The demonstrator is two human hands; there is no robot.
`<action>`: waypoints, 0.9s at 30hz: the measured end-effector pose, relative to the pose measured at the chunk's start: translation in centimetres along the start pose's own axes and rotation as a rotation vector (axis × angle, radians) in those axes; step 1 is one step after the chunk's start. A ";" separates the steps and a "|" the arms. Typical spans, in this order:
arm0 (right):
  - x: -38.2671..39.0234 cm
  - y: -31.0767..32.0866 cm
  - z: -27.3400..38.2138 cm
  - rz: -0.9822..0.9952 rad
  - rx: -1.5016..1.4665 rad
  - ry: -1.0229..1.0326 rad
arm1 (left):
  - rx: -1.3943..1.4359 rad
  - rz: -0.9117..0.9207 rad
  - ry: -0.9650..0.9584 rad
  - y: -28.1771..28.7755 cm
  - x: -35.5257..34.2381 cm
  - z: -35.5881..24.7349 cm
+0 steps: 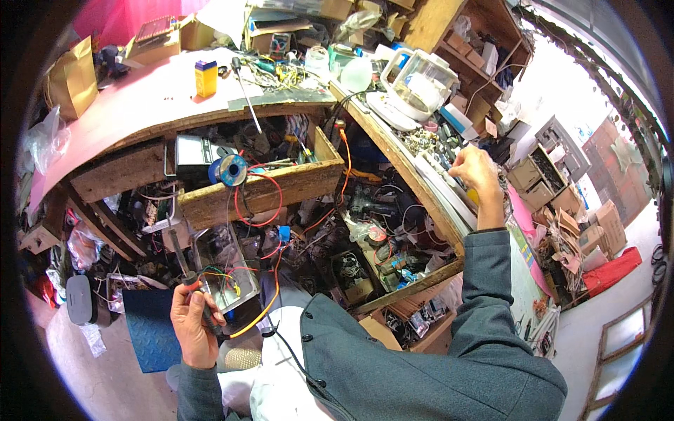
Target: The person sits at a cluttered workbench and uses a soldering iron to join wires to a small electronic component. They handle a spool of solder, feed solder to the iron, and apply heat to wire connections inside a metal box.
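My left hand (196,326) is wrapped around a soldering iron (190,281) with a red and black handle. Its metal shaft points up and away, and a yellow-orange cord (261,317) trails from the handle end. Beside that hand, a clear open case (223,293) holds thin coloured wires. At the right-hand bench, my right hand (477,175) is closed with its fingertips together over a pile of small parts (425,142). Whatever those fingers may pinch is hidden. A spool of solder (229,170) rests on the edge of an open wooden drawer (263,193), with a red wire looped next to it.
A screwdriver (247,95) and a yellow-and-blue box (206,78) are on the pink-topped table (140,105). A clear jug-like appliance (420,81) stands at the right bench's far end. Cluttered boxes and cables fill the space below. A blue panel (149,330) lies at left.
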State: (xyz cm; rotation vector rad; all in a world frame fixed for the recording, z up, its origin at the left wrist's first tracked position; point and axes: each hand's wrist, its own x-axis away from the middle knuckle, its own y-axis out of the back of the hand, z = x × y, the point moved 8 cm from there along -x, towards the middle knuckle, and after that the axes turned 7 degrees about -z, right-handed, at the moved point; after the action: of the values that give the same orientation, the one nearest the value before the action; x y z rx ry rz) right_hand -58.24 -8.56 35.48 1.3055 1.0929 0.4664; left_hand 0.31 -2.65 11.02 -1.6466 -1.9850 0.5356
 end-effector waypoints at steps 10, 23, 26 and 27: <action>1.2 -1.8 0.4 0.230 -0.025 0.069 | -0.002 0.008 -0.005 0.1 0.1 0.2; 1.7 3.4 1.1 -0.163 -0.103 -0.014 | -0.018 0.014 0.001 -0.1 0.1 0.3; 1.8 4.8 0.8 -0.318 -0.101 -0.039 | -0.022 0.026 0.008 -0.4 0.1 0.5; 2.1 5.7 1.6 -0.334 -0.104 -0.059 | -0.028 0.024 0.009 -0.4 0.1 0.5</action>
State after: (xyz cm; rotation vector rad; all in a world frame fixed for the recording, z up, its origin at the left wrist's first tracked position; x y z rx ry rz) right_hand -54.31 -6.17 39.73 1.0144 1.1941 0.2302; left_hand -0.31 -2.58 10.86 -1.6887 -1.9767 0.5109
